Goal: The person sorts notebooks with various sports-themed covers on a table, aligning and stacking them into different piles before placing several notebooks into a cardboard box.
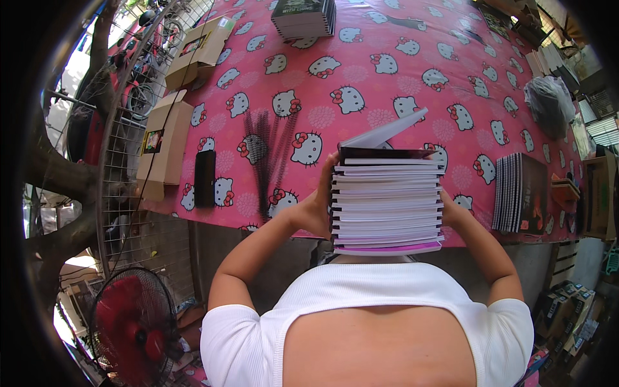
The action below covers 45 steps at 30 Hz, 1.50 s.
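A thick stack of notebooks (387, 206) stands between my two hands at the near edge of the table, close against my body. Its page edges face me, with dark binding showing at the left and right sides. My left hand (316, 208) presses on the stack's left side, its thumb reaching up near the top. On the opposite side is my right hand (453, 209), its fingers partly hidden behind the stack. A translucent cover sheet (383, 132) tilts up from the top notebook. Left of my left hand lie loose dark binding coils (263, 161) and a black phone-like object (205, 178).
A pink patterned cloth (380, 84) covers the table. Spiral-bound notebooks (521, 193) lie at right, beside a grey plastic bag (550, 106). Another notebook stack (303, 19) stands far off. Cardboard boxes (164, 145) line the left edge; a red fan (132, 329) stands below.
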### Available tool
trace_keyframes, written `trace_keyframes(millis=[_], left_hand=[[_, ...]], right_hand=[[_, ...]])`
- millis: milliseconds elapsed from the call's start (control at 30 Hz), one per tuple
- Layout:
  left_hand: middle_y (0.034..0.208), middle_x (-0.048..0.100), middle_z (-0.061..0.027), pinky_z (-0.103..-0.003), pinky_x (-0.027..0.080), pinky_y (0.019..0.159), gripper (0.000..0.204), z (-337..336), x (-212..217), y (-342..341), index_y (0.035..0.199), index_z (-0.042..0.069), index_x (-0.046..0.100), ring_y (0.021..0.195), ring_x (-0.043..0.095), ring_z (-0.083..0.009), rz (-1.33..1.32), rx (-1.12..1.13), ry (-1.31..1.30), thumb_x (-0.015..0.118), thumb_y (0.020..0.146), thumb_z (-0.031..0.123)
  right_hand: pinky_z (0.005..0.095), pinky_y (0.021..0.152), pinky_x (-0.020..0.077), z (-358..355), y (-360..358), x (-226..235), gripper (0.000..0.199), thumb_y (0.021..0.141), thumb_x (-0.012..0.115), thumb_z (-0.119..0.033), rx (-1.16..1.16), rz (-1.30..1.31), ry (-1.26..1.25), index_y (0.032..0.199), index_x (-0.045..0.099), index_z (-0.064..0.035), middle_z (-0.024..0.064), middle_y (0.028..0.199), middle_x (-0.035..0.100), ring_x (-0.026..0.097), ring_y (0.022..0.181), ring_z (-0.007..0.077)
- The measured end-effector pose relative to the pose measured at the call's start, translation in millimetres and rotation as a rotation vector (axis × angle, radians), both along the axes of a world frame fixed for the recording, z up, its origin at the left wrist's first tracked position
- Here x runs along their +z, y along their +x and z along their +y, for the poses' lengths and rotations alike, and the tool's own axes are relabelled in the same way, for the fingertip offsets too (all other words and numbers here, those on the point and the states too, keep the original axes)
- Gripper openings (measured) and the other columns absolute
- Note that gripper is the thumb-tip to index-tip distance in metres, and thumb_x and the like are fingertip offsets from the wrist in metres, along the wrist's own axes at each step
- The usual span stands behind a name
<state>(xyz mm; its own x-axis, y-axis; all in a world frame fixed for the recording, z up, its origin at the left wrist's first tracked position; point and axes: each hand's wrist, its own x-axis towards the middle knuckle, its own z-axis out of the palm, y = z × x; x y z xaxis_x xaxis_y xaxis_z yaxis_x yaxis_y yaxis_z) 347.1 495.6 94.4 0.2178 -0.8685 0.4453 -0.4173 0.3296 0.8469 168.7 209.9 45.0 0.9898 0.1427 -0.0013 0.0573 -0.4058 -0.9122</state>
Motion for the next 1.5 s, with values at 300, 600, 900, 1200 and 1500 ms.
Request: trace_keyframes(millis=[300,600,900,1200,1500], left_hand=[[0.146,0.004,-0.0227,-0.044,0.015,0.109,0.144,-0.7,3.8,16.9,0.140,0.013,-0.020,0.137,0.009,-0.0324,0.021,-0.052,0.198,0.087,0.043,0.019],[0.146,0.002,-0.0243,-0.044,0.012,0.109,0.134,15.9,7.1,4.5,0.141,0.010,-0.013,0.137,0.005,-0.0338,0.214,0.013,0.230,0.086,0.051,0.024],[0.147,-0.007,-0.0224,-0.041,0.011,0.110,0.144,-12.3,16.0,16.2,0.137,0.006,-0.024,0.138,0.003,-0.0316,-0.006,0.086,-0.025,0.088,0.050,0.027],[0.146,0.004,-0.0230,-0.040,0.015,0.109,0.147,-10.7,-16.8,11.3,0.132,0.006,-0.033,0.136,0.014,-0.0292,-0.162,0.004,-0.064,0.088,0.051,0.026],[0.146,0.001,-0.0245,-0.042,0.011,0.110,0.144,16.1,-80.5,9.1,0.131,0.000,-0.032,0.137,0.010,-0.0320,-0.218,0.008,0.187,0.086,0.054,0.030]], right_hand=[[0.0466,0.110,0.0127,-18.1,38.0,58.6,0.147,0.038,0.091,-0.030,-0.048,-0.381,-0.141,0.142,-0.011,-0.0089,0.0181,0.149,-0.001,0.010,0.137,0.0324],[0.0476,0.109,0.0201,-22.5,34.1,73.9,0.146,0.034,0.092,-0.030,0.247,-0.050,0.073,0.142,-0.004,-0.0093,0.0186,0.147,0.009,0.018,0.135,0.0341],[0.0457,0.108,0.0161,-13.7,17.9,5.1,0.127,0.054,0.083,-0.034,0.281,-0.266,-0.382,0.140,-0.004,-0.0019,0.0214,0.141,0.021,0.027,0.129,0.0376],[0.0481,0.105,0.0126,19.6,21.6,20.3,0.096,0.061,0.076,-0.037,0.204,-0.329,-0.349,0.130,0.020,-0.0019,0.0183,0.135,0.035,0.032,0.126,0.0360],[0.0550,0.106,-0.0009,-1.7,27.4,6.7,0.061,0.071,0.065,-0.044,0.137,-0.350,-0.517,0.119,0.056,-0.0094,0.0130,0.132,0.043,0.026,0.129,0.0368]])
